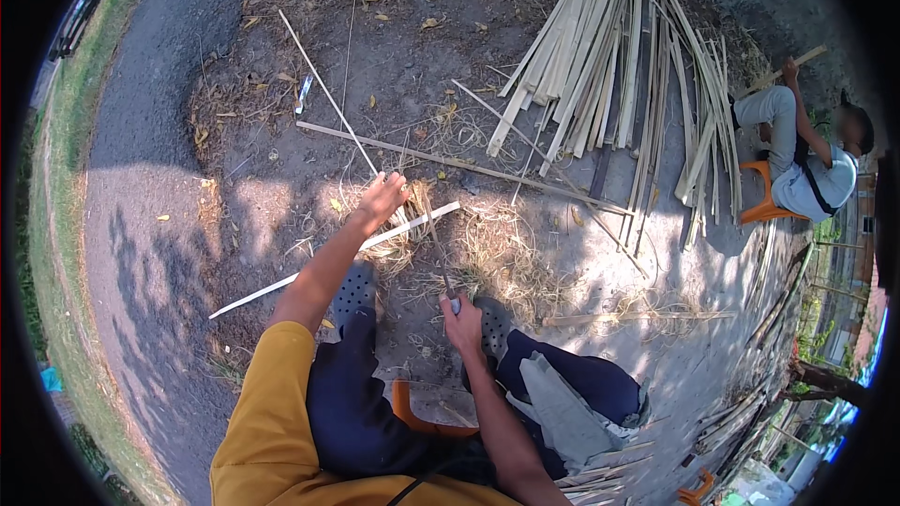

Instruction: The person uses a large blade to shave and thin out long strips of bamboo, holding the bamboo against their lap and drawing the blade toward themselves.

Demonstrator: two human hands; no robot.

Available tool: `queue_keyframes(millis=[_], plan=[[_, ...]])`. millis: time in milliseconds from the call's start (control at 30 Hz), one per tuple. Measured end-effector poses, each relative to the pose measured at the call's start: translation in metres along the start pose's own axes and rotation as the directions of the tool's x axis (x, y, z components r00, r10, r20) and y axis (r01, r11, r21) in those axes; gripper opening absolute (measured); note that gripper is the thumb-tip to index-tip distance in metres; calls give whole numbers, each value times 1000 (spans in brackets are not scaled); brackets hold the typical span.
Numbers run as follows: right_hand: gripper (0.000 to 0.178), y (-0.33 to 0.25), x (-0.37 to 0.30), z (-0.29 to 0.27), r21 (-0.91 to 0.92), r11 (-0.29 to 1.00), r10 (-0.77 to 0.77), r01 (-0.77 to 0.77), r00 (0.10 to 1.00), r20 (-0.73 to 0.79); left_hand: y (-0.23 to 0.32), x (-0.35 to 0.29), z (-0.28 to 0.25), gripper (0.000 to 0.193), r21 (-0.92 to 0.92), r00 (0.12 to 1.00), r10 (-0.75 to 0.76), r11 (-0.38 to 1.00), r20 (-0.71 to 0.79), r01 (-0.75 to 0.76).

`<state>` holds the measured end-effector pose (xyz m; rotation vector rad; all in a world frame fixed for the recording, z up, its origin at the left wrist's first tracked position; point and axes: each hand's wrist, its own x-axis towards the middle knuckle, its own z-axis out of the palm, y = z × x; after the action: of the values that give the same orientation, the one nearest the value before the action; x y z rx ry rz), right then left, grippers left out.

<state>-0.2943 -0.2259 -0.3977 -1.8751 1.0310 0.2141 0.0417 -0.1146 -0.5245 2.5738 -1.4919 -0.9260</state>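
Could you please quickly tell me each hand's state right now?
Left hand: closed on a thin bamboo strip.
Right hand: closed, holding a knife by its handle.

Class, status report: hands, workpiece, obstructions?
Left hand holding thin wooden strip; right hand gripping knife. Wider strip crosswise under left forearm. Shavings scattered around.

Ground [261, 215] lies open to the left of the left hand [384, 195]; a pale strip [427, 219] crosses the path toward the right hand [462, 320].
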Motion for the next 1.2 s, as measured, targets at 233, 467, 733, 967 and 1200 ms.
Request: queue_keyframes(millis=[233, 467, 733, 967, 1200], plan=[[51, 11, -10, 16, -49, 997, 63, -61, 997, 41, -13, -12, -10, 32, 526, 994, 93, 849, -64, -46], [52, 18, -8, 5, -170, 978, 132, -121, 989, 59, -30, -45, -86, 25, 559, 975, 0, 819, -222, 127], [51, 48, 6, -1, -8, 990, 141, -141, 989, 48, 18, -163, -282, 14, 95, 845, -32, 991, -533, 98], [37, -62, -14, -61, 368, 878, 171, -306, 918, 357, 130, -267, -385, 19, -303, 651, -82, 924, -754, -234], [27, -175, -104, -153, 789, 608, -170, -85, 957, 234, 263, -345, -425, 24, -270, 685, 90, 876, -723, -400]])
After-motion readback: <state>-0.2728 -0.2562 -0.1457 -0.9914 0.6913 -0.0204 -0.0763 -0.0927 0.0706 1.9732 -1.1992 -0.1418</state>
